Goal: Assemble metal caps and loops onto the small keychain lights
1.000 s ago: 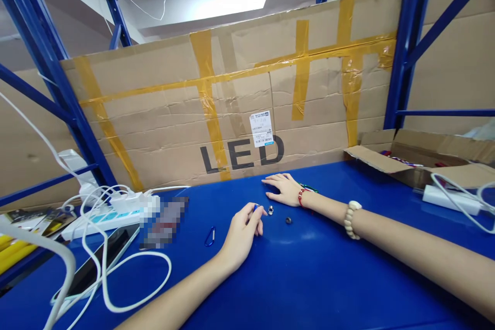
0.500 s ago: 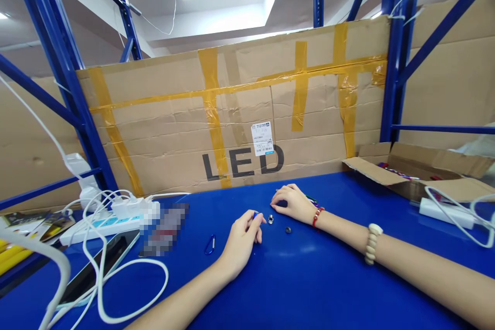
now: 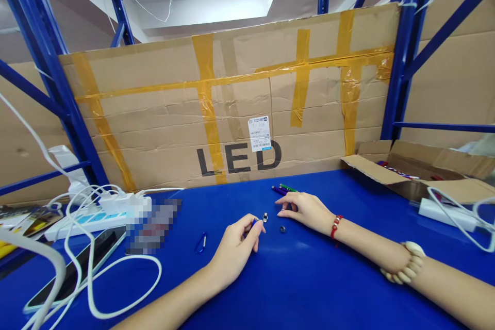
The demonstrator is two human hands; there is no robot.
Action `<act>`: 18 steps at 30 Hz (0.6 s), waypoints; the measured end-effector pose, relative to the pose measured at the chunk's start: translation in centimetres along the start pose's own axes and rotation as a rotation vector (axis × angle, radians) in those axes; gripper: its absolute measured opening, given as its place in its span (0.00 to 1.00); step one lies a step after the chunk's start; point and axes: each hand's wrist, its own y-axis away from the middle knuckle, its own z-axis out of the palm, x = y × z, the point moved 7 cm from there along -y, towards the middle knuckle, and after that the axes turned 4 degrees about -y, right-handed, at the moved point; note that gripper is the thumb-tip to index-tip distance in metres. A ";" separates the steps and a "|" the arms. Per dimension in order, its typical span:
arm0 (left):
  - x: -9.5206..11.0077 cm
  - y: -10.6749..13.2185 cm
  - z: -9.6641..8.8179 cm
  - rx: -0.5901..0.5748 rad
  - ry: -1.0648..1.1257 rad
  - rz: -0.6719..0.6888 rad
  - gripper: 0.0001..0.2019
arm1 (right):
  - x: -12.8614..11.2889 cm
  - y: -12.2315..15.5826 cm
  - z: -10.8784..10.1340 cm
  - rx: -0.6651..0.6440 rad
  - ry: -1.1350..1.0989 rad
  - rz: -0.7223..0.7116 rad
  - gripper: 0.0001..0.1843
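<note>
My left hand (image 3: 237, 245) is closed, its thumb and fingers pinching a small blue piece (image 3: 254, 222) that mostly hides between them. Just past its fingertips stands a small silver metal ring (image 3: 265, 217). My right hand (image 3: 307, 211) is curled with thumb and fingertips together; a tiny pale bit shows there, too small to name. Below those fingertips lies a small dark ring-shaped part (image 3: 282, 229). Behind the right hand are slim purple and green rods (image 3: 281, 190), partly covered by it. A blue carabiner (image 3: 200, 243) rests left of my left hand.
On the left, white cables (image 3: 91, 278) loop over a phone (image 3: 77, 268) and a power strip (image 3: 96, 219). An open cardboard box (image 3: 386, 172) and a white adapter (image 3: 446, 215) sit at the right. A taped cardboard sheet (image 3: 240, 108) walls off the back of the blue table (image 3: 309, 283).
My right hand has drawn back a little to the right, uncovering the purple and green rods. My left hand keeps its pinch on the blue piece. The view has shifted slightly.
</note>
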 end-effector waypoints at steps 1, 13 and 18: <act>0.0 0.0 0.1 -0.019 0.014 -0.016 0.17 | 0.0 0.0 0.0 -0.015 0.005 0.018 0.12; -1.0 -0.3 0.3 -0.014 0.143 -0.125 0.18 | 0.4 0.1 -0.2 0.052 -0.085 0.086 0.13; -0.9 -0.4 0.3 -0.019 0.130 -0.114 0.17 | 0.9 -0.1 -0.8 0.115 -0.212 0.125 0.12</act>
